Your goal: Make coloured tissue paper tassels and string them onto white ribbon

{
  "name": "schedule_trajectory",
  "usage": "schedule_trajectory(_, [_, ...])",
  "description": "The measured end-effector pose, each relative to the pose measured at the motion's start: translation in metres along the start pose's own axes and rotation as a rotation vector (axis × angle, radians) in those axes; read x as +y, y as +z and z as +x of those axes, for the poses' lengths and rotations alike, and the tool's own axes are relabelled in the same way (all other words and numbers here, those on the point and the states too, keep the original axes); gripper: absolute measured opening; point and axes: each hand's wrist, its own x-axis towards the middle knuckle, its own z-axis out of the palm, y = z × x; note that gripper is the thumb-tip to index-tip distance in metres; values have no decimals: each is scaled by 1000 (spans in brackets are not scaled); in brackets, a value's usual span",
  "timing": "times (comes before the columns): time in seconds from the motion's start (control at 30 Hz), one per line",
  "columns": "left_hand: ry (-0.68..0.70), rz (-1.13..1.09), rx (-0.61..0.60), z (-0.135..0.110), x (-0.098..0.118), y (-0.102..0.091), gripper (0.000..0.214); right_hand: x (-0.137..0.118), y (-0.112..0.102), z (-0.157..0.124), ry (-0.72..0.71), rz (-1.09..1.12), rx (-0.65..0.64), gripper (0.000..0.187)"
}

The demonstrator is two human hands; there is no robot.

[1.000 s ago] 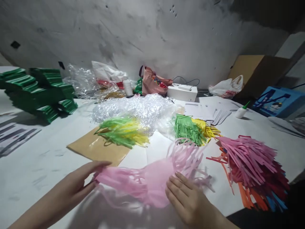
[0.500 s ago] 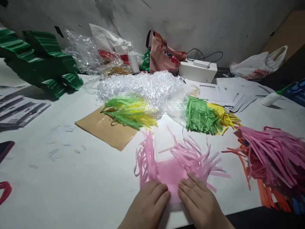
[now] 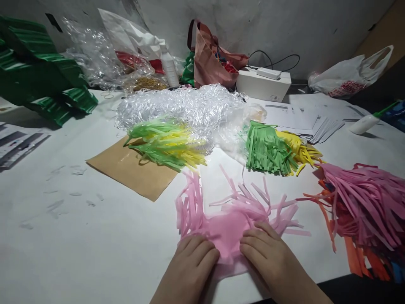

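Note:
A pink fringed tissue paper piece (image 3: pixel 228 215) lies on the white table (image 3: pixel 95 236) near its front edge, its cut strips fanning away from me. My left hand (image 3: pixel 193 261) presses on its near left part with fingers curled and close together. My right hand (image 3: pixel 268 253) presses on its near right part the same way. Both hands grip or pinch the uncut middle of the pink paper between them.
A pile of pink, red and orange fringes (image 3: pixel 363 207) lies at the right. Green and yellow fringes (image 3: pixel 275 150) and a green-yellow bundle (image 3: pixel 164 143) on brown paper (image 3: pixel 129 171) lie ahead, behind them clear shredded plastic (image 3: pixel 190 105). Green folded stacks (image 3: pixel 41 71) sit far left, bags and a white box (image 3: pixel 262 82) by the wall.
My left hand moved from the far left of the spread pink paper to beside my right hand, gathering the paper together. The view dropped lower and closer.

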Motion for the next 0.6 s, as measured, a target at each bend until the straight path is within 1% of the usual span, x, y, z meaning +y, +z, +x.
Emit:
schedule_trajectory(0.07, [61, 32, 25, 5, -1, -1, 26, 2, 1, 2, 18, 72, -33, 29])
schedule_trajectory(0.1, [70, 29, 29, 6, -2, -2, 26, 2, 2, 3, 46, 93, -32, 27])
schedule_trajectory(0.17, [37, 2, 13, 7, -5, -2, 25, 1, 3, 7, 126, 99, -3, 23])
schedule_trajectory(0.27, [-108, -10, -49, 9, -10, -1, 26, -1, 7, 14, 245, 49, 48, 24])
schedule_trajectory(0.43, [-420, 97, -226, 24, -18, 3, 32, 4, 22, 26, 312, -142, 69, 32])
schedule_trajectory(0.53, [-531, 139, -353, 37, -20, 1, 32, 10, 32, 29, 326, -236, 60, 34])
schedule_trajectory(0.6, [-577, 167, -442, 46, -20, -3, 31, 13, 36, 31, 339, -289, 55, 31])
